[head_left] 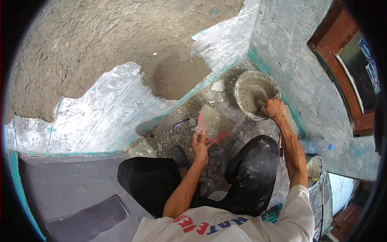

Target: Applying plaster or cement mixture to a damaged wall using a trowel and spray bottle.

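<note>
My left hand (200, 143) grips a square board (213, 121) with red marks along its edges and grey wet material smeared on it. My right hand (273, 108) is closed on a mortar-coated tool (260, 97), probably a trowel, inside a round bucket (245, 82) of wet grey mortar. The board is low over the rubble, left of and below the bucket. Above it, the wall carries a patch of damp-looking plaster (177, 76) beside flaking white paint.
Broken plaster chips (217, 85) lie along the wall foot. At right are a wooden window frame (358, 125), a plastic bottle (320, 146) and another mortar-stained container (315, 169). A grey ledge with a dark mat (86, 213) is at lower left. My knees border the work spot.
</note>
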The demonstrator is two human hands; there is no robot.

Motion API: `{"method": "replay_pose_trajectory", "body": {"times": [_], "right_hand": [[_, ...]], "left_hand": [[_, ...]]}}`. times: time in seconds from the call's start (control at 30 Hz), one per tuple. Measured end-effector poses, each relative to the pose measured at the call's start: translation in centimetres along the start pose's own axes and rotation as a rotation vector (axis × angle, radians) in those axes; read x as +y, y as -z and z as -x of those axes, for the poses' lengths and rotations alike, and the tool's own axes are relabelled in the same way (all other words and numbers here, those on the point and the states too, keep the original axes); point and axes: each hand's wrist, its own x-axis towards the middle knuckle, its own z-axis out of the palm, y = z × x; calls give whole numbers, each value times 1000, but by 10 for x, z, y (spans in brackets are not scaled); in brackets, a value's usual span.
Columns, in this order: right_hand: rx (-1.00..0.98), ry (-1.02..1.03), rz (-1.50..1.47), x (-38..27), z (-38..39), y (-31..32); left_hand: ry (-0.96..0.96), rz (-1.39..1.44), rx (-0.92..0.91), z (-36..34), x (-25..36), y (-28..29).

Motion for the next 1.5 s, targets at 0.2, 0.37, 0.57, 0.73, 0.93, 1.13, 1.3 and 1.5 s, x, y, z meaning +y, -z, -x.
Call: {"method": "replay_pose_trajectory", "body": {"times": [0.2,0.37,0.57,0.73,0.93,1.13,1.3,1.5], "right_hand": [[-32,-25,-71,16,1,19],[16,43,-91,14,-3,36],[-40,36,-240,42,-8,41],[32,11,-465,71,9,20],[89,-59,-579,66,31,34],[265,-109,-601,42,82,85],[451,-133,-362,-3,116,95],[704,-94,-91,-16,136,69]], "left_hand": [[-6,-4,-21,5,3,-16],[-30,-109,4,0,9,-28],[-81,-101,-12,-2,7,-47],[-92,-18,-6,-3,20,-74],[-145,-122,-22,-31,30,-96],[-134,-128,-162,-53,19,-143],[-71,-18,-251,-46,3,-195],[-42,-12,-287,-38,-1,-211]]}}
